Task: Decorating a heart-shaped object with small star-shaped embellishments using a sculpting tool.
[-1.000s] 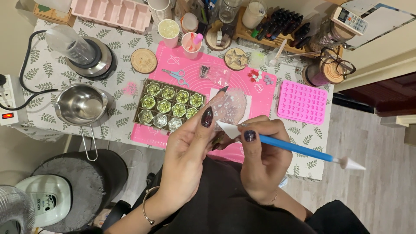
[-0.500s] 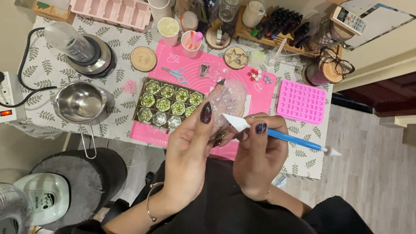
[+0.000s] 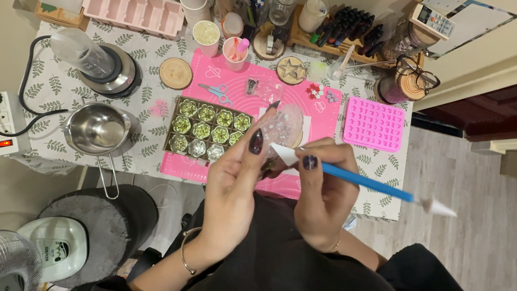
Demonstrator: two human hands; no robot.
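Head view looks straight down on a worktop [image 3: 64, 81] covered with a leaf-print cloth, and the pink silicone mat [image 3: 323, 121] in its middle serves as the landmark. Just in front of the mat's near edge, the left hand [image 3: 231, 188] is raised with its fingers curled around a small clear plastic bag [image 3: 283, 126], pinching it between thumb and fingertips so the bag stands above the mat. Beside it, the right hand [image 3: 323, 194] is closed around a blue-handled tool [image 3: 366, 182], whose white pointed tip sits at the bag's lower edge while its other white end reaches out past the worktop's corner over the wooden floor [image 3: 463, 205]. On the mat's left part lies a brown tray [image 3: 210, 128] of small round cups with green and clear contents, and a pair of light blue scissors [image 3: 215, 91] rests just behind the tray. Left of the mat stands a steel pot [image 3: 97, 129] with a long handle, and behind that a blender [image 3: 102, 64]. Right of the mat lies a pink silicone mould [image 3: 373, 124] with many small cavities. Behind the mat's far edge are a round wooden coaster [image 3: 175, 73] and a pink cup [image 3: 235, 53].
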